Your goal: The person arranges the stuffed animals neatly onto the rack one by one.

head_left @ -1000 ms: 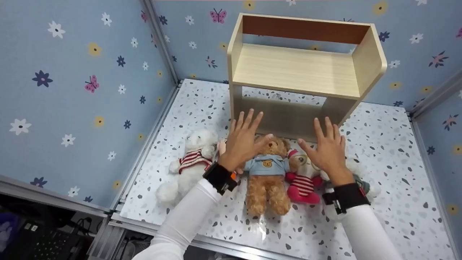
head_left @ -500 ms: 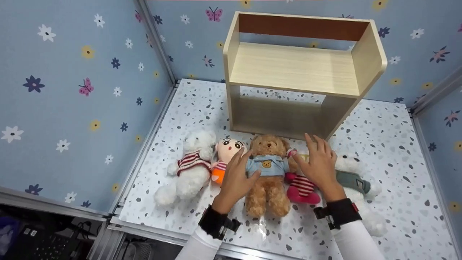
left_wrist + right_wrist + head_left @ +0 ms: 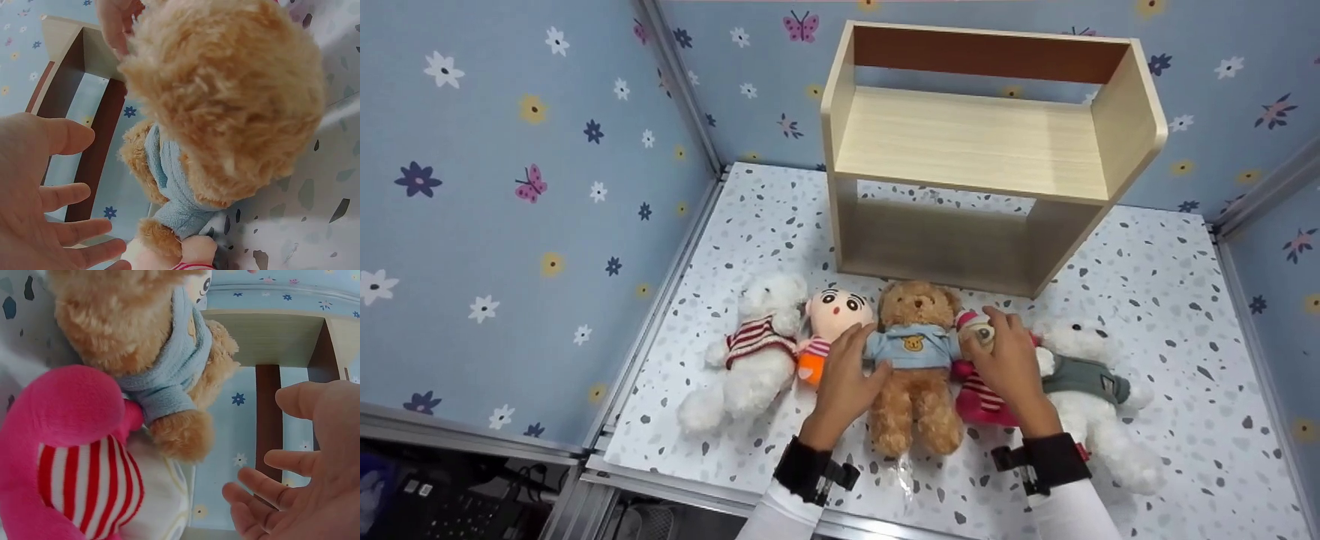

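A brown teddy bear (image 3: 916, 367) in a light blue top lies on its back between my hands. My left hand (image 3: 847, 379) is at its left side, fingers spread; the left wrist view shows the palm (image 3: 22, 197) beside the bear with nothing held. Over the pink doll (image 3: 982, 397) with red-and-white stripes hovers my right hand (image 3: 1009, 364), covering part of it. Its fingers (image 3: 259, 489) look extended and loose in the right wrist view. Left of the bear lies a doll (image 3: 836, 311) with thick black brows and orange shorts, partly behind my left hand.
A white plush (image 3: 761, 352) in a striped sweater lies at far left. Another white plush (image 3: 1091, 375) in a green top lies right. Behind the toys stands a two-level wooden shelf (image 3: 971, 142) on the speckled tabletop (image 3: 1170, 300). Flowered walls (image 3: 510, 225) enclose the table.
Both hands have drawn back from in front of the shelf and lowered toward the teddy bear's sides. The right hand has also moved left. The toys stay about where they were.
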Demonstrator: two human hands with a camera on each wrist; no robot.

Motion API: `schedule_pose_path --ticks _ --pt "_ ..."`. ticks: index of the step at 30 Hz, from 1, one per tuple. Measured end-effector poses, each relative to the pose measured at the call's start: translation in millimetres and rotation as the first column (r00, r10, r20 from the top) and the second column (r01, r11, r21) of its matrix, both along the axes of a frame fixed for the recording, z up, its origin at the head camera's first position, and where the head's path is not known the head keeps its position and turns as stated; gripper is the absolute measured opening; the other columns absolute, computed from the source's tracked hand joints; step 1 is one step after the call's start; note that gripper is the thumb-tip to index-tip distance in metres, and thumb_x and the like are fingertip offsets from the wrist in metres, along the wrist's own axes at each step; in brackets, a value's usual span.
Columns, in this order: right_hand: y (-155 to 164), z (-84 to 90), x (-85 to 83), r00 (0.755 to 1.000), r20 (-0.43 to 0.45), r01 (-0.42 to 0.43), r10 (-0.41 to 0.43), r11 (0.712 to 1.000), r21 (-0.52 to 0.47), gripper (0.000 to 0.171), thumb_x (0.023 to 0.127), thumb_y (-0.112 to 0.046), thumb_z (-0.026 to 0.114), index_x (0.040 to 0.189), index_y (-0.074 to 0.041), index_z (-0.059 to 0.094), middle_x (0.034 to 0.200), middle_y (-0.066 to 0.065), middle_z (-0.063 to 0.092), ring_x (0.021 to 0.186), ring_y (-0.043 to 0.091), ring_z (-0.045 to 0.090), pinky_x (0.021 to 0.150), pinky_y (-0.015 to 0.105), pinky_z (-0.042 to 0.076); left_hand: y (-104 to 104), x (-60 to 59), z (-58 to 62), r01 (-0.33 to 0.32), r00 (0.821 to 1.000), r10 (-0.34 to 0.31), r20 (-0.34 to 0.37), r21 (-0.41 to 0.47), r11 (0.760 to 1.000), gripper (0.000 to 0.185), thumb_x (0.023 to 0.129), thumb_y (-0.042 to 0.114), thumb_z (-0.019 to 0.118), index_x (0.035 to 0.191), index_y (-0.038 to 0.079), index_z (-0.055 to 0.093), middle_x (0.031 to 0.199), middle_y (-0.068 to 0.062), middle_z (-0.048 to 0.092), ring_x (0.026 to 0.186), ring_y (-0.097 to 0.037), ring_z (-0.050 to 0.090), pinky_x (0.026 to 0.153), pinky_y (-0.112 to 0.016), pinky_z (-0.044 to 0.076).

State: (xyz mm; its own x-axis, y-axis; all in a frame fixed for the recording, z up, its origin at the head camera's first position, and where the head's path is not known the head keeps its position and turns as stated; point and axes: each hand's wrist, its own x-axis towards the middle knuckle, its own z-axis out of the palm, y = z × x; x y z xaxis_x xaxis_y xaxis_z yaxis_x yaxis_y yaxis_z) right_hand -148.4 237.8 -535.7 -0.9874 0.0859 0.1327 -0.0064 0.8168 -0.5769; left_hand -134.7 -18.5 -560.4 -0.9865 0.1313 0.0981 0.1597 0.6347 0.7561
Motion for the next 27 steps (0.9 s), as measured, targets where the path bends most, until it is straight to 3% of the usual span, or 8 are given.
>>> schedule_pose_path --ticks 5,10,19,27 --pt "3.8 -6.8 0.7 0.999 0.045 0.016 -0.014 0.999 -0.042 0.047 0.088 -0.026 0.065 0.129 -0.005 0.054 0.11 0.02 0.057 0.086 0.031 0.058 0.075 0.047 0.047 -0.6 -10.0 -2.3 -0.001 1.0 0.001 -0.022 -0.033 0.999 0.058 0.086 0.032 0.068 0.139 0.017 0.049 0.142 -0.014 0.049 0.13 -0.033 0.045 0.108 -0.05 0.035" --pt "8.3 -10.5 -1.8 0.998 0.07 -0.002 0.006 0.998 -0.06 0.046 0.09 -0.029 0.065 0.127 -0.005 0.055 0.109 0.018 0.059 0.084 0.027 0.06 0.074 0.044 0.048 -2.0 -21.7 -0.9 -0.003 1.0 0.002 -0.002 -0.072 0.997 0.056 0.086 0.033 0.068 0.137 0.017 0.052 0.132 -0.009 0.056 0.12 -0.03 0.05 0.104 -0.046 0.038" --pt "12.1 -15.1 -6.1 0.993 0.119 -0.009 0.019 0.996 -0.084 0.041 0.092 -0.028 0.061 0.126 -0.005 0.055 0.107 0.015 0.059 0.092 0.028 0.064 0.08 0.046 0.051 -1.4 -35.1 -0.8 0.064 0.998 -0.059 0.034 -0.187 0.98 0.053 0.086 0.037 0.067 0.133 0.016 0.056 0.108 -0.006 0.061 0.1 -0.026 0.051 0.085 -0.039 0.041" --pt "4.8 -21.4 -7.4 0.985 0.168 -0.017 0.031 0.996 -0.086 0.044 0.091 -0.029 0.06 0.128 -0.006 0.054 0.109 0.016 0.058 0.095 0.029 0.062 0.081 0.048 0.05 -3.6 -33.7 -8.5 0.09 0.994 -0.076 0.077 -0.193 0.977 0.054 0.087 0.036 0.065 0.134 0.012 0.055 0.126 -0.011 0.059 0.105 -0.03 0.052 0.089 -0.041 0.044"
